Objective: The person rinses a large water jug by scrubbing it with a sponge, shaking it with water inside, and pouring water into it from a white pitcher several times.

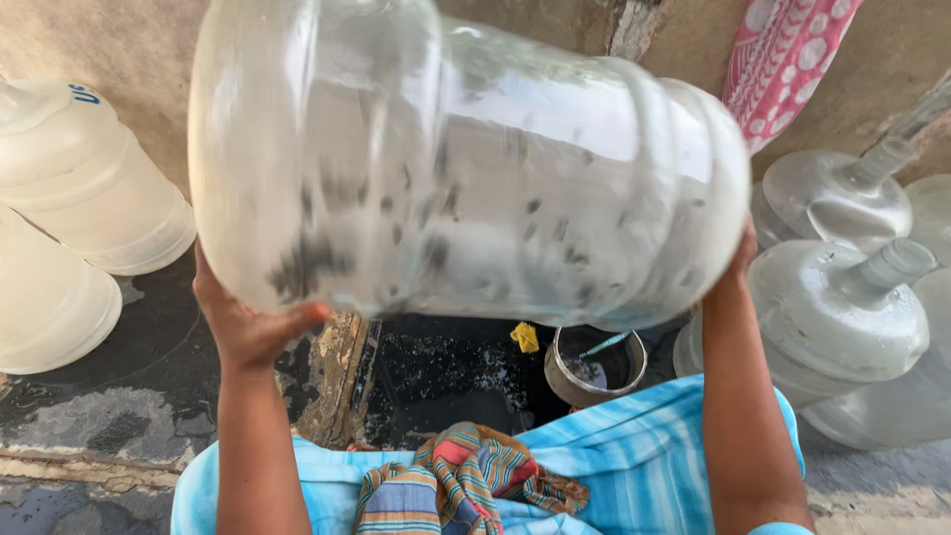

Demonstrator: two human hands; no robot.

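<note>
Above a wet floor (139, 416), left hand (248, 322) and right hand (738, 263) press spread-fingered against a tilted clear jug (466, 159); slick plastic could slip toward the steel pot (594, 367) at 6 o'clock

Big jug (466, 159) held up on its side, centre, between left hand (248, 322) at its left end and right hand (735, 266) at its right end. Below it, near: pot (594, 367), stick (602, 345) in pot, sponge (525, 337) just left of pot. Jugs (89, 188) on ground far left. More jugs (842, 307) right. Cloth (783, 59) hangs far right on wall (89, 40).
</note>
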